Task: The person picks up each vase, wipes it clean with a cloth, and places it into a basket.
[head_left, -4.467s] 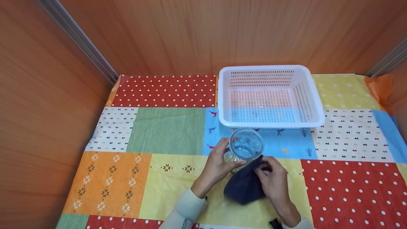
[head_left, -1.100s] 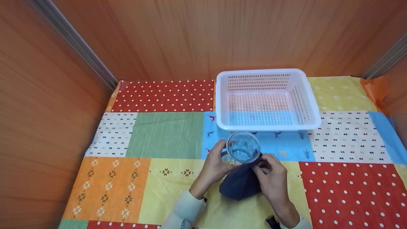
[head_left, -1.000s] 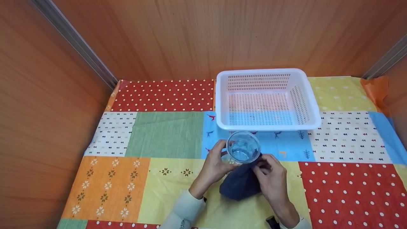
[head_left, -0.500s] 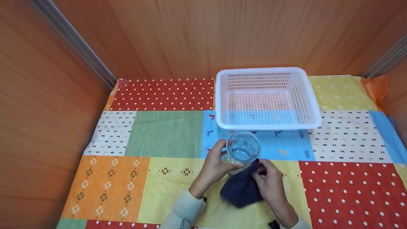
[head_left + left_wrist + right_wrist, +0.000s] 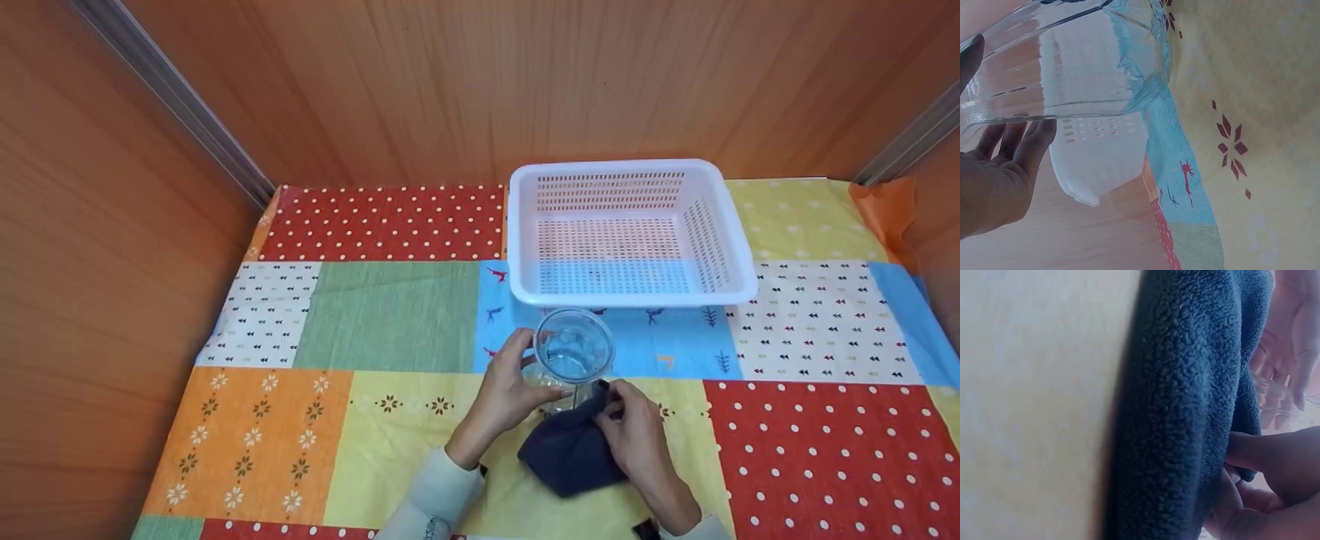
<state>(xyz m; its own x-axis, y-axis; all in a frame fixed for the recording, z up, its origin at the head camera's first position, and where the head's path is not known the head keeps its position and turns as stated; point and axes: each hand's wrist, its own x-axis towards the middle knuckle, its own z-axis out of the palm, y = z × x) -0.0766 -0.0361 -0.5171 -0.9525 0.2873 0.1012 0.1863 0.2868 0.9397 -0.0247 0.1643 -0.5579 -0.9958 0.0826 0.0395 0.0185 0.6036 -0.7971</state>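
A clear glass jar (image 5: 574, 346) with a wide round mouth is upright in front of the basket. My left hand (image 5: 510, 394) grips it from the left, thumb on the near side and fingers around the far side. In the left wrist view the ribbed glass (image 5: 1084, 67) lies between thumb and fingers, its base close over the tablecloth. My right hand (image 5: 636, 431) pinches a dark grey-blue cloth (image 5: 574, 454) by its upper edge, right beside the jar's near side. The fuzzy cloth (image 5: 1179, 405) hangs in folds from thumb and fingertips in the right wrist view.
A white perforated plastic basket (image 5: 634, 298) stands just behind the jar, with nothing in it. The patchwork tablecloth (image 5: 405, 319) covers the table. Wood-grain panels (image 5: 450, 90) enclose the back and sides.
My right hand has drawn the cloth slightly down and away from the jar's rim, after being up close against it. The left hand and jar stay nearly in place.
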